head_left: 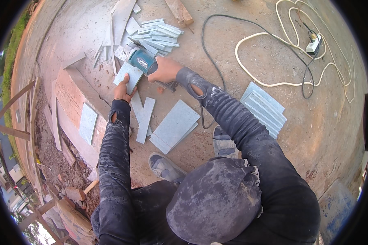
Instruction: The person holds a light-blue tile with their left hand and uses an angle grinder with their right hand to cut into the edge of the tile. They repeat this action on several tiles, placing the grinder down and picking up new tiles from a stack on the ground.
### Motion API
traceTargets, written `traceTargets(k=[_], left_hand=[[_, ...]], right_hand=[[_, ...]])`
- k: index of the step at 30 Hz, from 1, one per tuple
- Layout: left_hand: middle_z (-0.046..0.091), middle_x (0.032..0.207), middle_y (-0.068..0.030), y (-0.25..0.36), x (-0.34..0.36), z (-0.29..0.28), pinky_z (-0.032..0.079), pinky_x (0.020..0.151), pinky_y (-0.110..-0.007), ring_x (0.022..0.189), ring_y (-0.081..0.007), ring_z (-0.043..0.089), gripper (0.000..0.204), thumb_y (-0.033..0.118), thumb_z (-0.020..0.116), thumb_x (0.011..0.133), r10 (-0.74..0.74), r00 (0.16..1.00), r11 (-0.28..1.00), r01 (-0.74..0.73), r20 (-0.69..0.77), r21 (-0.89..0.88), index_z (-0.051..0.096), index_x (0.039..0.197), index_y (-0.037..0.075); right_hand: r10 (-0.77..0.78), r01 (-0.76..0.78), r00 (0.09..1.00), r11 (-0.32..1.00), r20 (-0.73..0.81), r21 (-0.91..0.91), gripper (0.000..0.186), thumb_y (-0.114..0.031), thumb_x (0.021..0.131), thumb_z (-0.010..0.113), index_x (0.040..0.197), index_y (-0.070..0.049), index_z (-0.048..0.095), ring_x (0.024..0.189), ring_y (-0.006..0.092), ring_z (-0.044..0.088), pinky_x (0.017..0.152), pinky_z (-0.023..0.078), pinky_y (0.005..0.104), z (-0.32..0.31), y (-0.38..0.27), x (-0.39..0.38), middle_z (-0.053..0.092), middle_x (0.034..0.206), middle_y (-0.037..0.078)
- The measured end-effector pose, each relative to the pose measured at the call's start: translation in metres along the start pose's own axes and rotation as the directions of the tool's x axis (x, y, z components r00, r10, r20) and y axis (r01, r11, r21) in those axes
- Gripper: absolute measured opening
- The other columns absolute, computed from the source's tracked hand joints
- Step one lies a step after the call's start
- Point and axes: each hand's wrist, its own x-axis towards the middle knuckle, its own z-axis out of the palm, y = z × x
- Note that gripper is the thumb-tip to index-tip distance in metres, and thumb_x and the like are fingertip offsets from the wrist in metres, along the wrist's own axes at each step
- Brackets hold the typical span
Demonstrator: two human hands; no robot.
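Observation:
My right hand (165, 69) is wrapped round the rear of a teal angle grinder (141, 60). The grinder's head points up and left, toward pieces of cut tile. In my left hand (124, 89) is a grey-blue tile piece (129, 75), thumb on top and fingers partly hidden beneath. The tile lies close against the grinder's front; whether the disc touches it cannot be made out. Just beyond the tool, a fanned pile of narrow tile strips (161, 36) rests on the ground. Below my left hand lie a loose tile strip (146, 120) and stacked larger tiles (175, 125).
A spread stack of tiles (263, 109) lies at right. A dark cable (204, 45) loops over the concrete, near a coiled white cord (249, 77) and a power strip (313, 44). At left are a concrete block (75, 92), another tile (88, 123), planks and rubble.

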Motion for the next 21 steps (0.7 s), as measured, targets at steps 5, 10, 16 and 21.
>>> traceTargets(k=[5, 10, 16, 21], left_hand=[[0.060, 0.115, -0.0034, 0.000, -0.004, 0.003, 0.053, 0.082, -0.041, 0.101, -0.0207, 0.059, 0.046, 0.035, 0.070, 0.089, 0.009, 1.000, 1.000, -0.009, -0.010, 0.007, 0.051, 0.125, 0.013], [0.060, 0.114, -0.0037, 0.001, -0.006, 0.003, 0.054, 0.081, -0.040, 0.100, -0.0208, 0.060, 0.046, 0.035, 0.070, 0.089, 0.016, 1.000, 1.000, -0.016, -0.023, 0.010, 0.052, 0.125, 0.014], [0.061, 0.112, -0.0039, -0.001, 0.002, 0.000, 0.054, 0.079, -0.041, 0.098, -0.0213, 0.061, 0.046, 0.035, 0.071, 0.088, 0.020, 1.000, 1.000, -0.020, 0.007, 0.011, 0.052, 0.124, 0.013], [0.061, 0.112, -0.0040, -0.002, 0.008, -0.004, 0.055, 0.079, -0.041, 0.097, -0.0216, 0.061, 0.046, 0.035, 0.071, 0.088, 0.016, 1.000, 1.000, -0.016, 0.018, 0.007, 0.052, 0.124, 0.012]], right_hand=[[-0.012, 0.012, 1.000, 1.000, 0.006, -0.011, 0.070, -0.037, 0.060, 0.073, 0.109, 0.009, 0.057, 0.093, 0.0380, 0.065, 0.081, 0.052, 0.0386, 0.001, 0.004, 0.000, 0.065, 0.102, 0.028], [-0.014, 0.014, 1.000, 1.000, -0.009, -0.003, 0.068, -0.037, 0.059, 0.074, 0.107, 0.009, 0.058, 0.089, 0.0374, 0.066, 0.079, 0.052, 0.0383, 0.004, 0.006, 0.001, 0.065, 0.098, 0.027], [-0.017, 0.018, 1.000, 1.000, -0.015, 0.006, 0.066, -0.038, 0.060, 0.074, 0.105, 0.008, 0.058, 0.089, 0.0373, 0.066, 0.079, 0.052, 0.0391, 0.006, 0.010, 0.000, 0.066, 0.096, 0.026], [-0.025, 0.025, 1.000, 1.000, -0.008, 0.008, 0.066, -0.039, 0.061, 0.073, 0.104, 0.008, 0.058, 0.090, 0.0379, 0.066, 0.080, 0.052, 0.0395, 0.006, 0.011, -0.001, 0.066, 0.097, 0.027]])
